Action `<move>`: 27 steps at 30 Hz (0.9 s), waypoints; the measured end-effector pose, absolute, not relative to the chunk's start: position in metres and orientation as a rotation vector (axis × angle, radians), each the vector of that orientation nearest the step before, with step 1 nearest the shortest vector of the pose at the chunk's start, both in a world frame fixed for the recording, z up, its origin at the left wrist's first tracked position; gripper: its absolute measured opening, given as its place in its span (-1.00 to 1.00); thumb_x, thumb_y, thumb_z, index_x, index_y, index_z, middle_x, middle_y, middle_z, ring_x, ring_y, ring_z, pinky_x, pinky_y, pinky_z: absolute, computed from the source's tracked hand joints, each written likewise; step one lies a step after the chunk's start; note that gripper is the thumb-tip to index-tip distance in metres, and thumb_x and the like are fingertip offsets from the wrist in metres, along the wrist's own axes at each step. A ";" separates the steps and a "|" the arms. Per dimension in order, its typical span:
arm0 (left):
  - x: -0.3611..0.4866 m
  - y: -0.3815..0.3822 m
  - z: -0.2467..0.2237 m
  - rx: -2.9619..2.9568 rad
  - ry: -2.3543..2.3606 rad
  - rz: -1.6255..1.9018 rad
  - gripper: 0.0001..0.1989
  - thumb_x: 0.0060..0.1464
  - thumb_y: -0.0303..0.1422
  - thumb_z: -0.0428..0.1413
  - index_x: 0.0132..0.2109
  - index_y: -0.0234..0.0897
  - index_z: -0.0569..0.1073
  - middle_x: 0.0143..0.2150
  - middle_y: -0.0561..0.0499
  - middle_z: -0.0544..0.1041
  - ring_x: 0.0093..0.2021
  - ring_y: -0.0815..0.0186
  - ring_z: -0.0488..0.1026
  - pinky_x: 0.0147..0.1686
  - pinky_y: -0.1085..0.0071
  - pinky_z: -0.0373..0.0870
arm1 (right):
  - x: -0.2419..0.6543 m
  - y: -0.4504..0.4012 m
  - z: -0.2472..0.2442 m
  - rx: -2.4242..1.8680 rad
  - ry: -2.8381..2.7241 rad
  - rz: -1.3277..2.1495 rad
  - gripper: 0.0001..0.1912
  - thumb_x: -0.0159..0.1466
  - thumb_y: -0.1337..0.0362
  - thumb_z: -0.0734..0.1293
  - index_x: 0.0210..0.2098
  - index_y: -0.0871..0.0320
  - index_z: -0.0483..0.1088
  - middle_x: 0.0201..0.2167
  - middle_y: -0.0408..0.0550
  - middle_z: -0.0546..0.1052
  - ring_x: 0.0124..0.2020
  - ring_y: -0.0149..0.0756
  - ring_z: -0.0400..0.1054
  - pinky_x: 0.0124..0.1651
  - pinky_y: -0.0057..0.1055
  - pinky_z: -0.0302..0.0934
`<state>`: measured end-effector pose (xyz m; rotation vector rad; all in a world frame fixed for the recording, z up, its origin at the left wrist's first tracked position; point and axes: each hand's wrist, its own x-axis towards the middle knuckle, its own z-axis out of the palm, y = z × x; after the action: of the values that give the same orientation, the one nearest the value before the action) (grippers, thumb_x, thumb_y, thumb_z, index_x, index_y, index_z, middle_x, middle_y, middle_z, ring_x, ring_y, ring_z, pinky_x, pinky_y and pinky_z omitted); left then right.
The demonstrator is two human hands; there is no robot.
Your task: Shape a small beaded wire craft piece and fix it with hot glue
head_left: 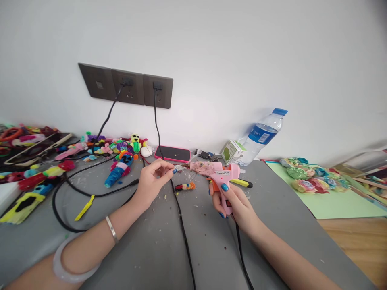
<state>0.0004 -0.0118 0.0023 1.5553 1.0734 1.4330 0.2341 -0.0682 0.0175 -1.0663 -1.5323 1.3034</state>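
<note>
My right hand (238, 203) is wrapped round the handle of a pink hot glue gun (208, 168), fingers at its orange trigger. The gun's nozzle points left, and its body is smeared with glue residue. Thumb and forefinger of my left hand (154, 179) are pinched together just off the nozzle. A small whitish lump (179, 168) shows between those fingertips and the nozzle; whether the fingers hold it, I cannot tell. Below the nozzle lies a small multicoloured piece (185, 186). A yellow-and-black cutter (242, 183) lies partly hidden behind the gun.
Black cables (178, 209) run across the grey table (205, 257). Along the wall are a pink-edged phone (173, 154), a small green-and-white carton (232, 151) and a leaning water bottle (261, 135). Fuzzy figures (119, 169) crowd the left; crumpled paper flowers (314, 175) lie on green paper (341, 203).
</note>
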 end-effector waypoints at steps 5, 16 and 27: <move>0.001 -0.012 0.002 1.558 1.060 1.420 -0.93 0.01 -0.36 0.19 -0.35 -0.26 0.53 -0.41 0.03 0.49 -0.38 0.33 0.36 -0.38 0.43 0.27 | 0.234 -0.069 0.018 -1.067 -1.542 1.303 -0.55 0.37 -0.12 0.10 -0.32 0.15 0.25 -0.76 -0.25 0.29 -0.70 -0.43 -0.01 -0.57 -0.43 -0.12; 0.000 -0.011 0.002 1.571 1.066 1.436 -0.94 0.01 -0.38 0.19 -0.35 -0.27 0.53 -0.41 0.03 0.47 -0.39 0.34 0.36 -0.39 0.44 0.26 | 0.234 -0.068 0.018 -1.061 -1.546 1.302 -0.54 0.38 -0.11 0.10 -0.35 0.15 0.26 -0.77 -0.25 0.29 -0.70 -0.45 -0.01 -0.57 -0.45 -0.09; 0.000 -0.010 0.001 1.555 1.066 1.453 -0.94 0.01 -0.37 0.20 -0.34 -0.26 0.53 -0.39 0.03 0.49 -0.38 0.34 0.37 -0.39 0.44 0.29 | 0.236 -0.068 0.016 -1.065 -1.553 1.278 -0.54 0.38 -0.11 0.09 -0.35 0.14 0.26 -0.76 -0.24 0.30 -0.69 -0.44 0.00 -0.57 -0.46 -0.04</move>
<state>-0.0004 -0.0104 0.0014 1.5551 1.0655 1.4527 0.2357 -0.0677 0.0157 -1.0647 -1.5526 1.2776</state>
